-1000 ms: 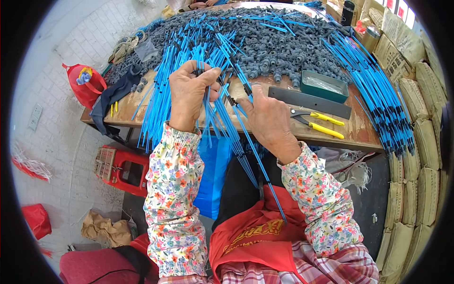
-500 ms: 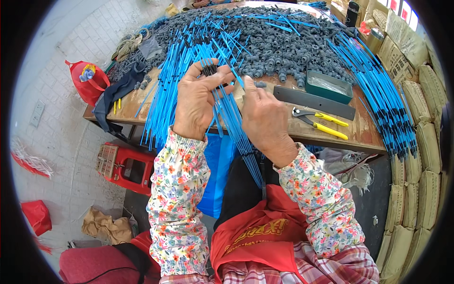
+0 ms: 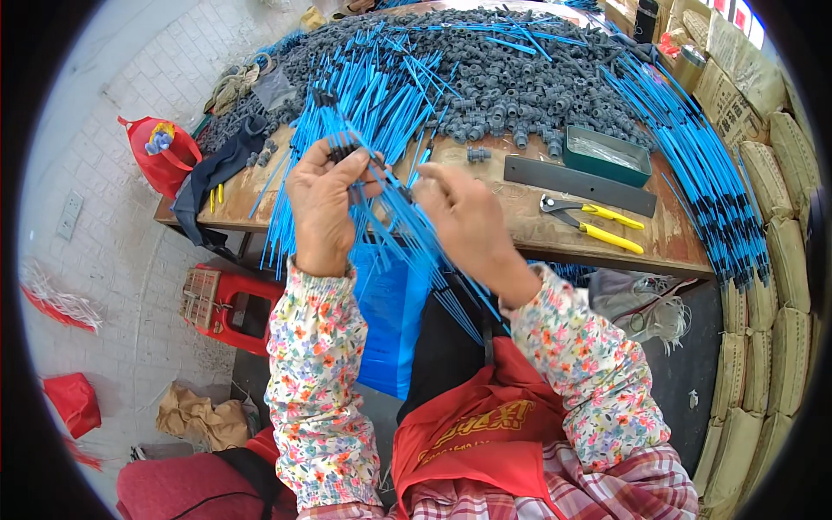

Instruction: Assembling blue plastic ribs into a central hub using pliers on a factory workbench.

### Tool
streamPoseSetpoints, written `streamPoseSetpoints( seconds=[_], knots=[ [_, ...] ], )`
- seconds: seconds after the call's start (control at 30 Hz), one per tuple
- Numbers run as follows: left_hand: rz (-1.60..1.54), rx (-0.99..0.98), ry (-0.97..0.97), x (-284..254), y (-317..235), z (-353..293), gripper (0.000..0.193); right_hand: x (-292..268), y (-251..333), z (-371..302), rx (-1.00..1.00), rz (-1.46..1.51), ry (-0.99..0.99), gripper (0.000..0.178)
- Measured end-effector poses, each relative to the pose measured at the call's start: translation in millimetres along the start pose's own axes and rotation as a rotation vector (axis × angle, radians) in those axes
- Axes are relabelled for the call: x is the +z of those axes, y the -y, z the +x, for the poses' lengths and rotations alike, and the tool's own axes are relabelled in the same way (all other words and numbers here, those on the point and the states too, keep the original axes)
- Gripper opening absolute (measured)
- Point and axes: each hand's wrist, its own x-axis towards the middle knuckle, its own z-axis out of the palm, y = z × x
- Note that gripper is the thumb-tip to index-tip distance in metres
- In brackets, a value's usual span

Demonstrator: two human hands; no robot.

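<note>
In my left hand (image 3: 322,208) is a loose bundle of thin blue rods (image 3: 400,217) with black sleeves. Its thumb and fingers close around the sleeved part, and the rods slant down toward my lap. My right hand (image 3: 472,221) is at the bundle's right side, fingers bent and blurred by motion. Whether it grips a rod is hard to make out. Behind my left hand lies a big heap of similar blue rods (image 3: 355,95) on the wooden table (image 3: 520,221).
Grey plastic fittings (image 3: 537,100) pile up across the table's far part. At right lie yellow-handled pliers (image 3: 598,224), a flat metal bar (image 3: 581,184), a green tray (image 3: 607,158) and more blue rods (image 3: 702,173). A red stool (image 3: 230,312) stands below left.
My left hand has moved left and slightly down with the bundle, whose tops now tilt left. My right hand has shifted slightly, and its raised rod no longer shows there. The lower rods have spread and blurred.
</note>
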Motion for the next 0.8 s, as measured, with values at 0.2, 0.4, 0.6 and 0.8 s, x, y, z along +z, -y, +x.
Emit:
streamPoseSetpoints(
  seconds=[0.2,0.4,0.6,0.8],
  knots=[
    [0.09,-0.005,0.024,-28,-16,-15,0.011,-1,-57,68,0.217,-0.117,0.087,0.032],
    [0.003,-0.025,0.014,-43,-26,-28,0.008,61,-78,88,0.29,-0.507,0.103,0.041],
    [-0.415,-0.165,0.003,-68,-17,-26,0.015,84,-89,101,0.384,-0.228,-0.117,0.032],
    [-0.438,-0.18,-0.032,-80,-4,-21,0.019,27,-98,98,0.388,0.23,-0.179,0.016]
  ],
)
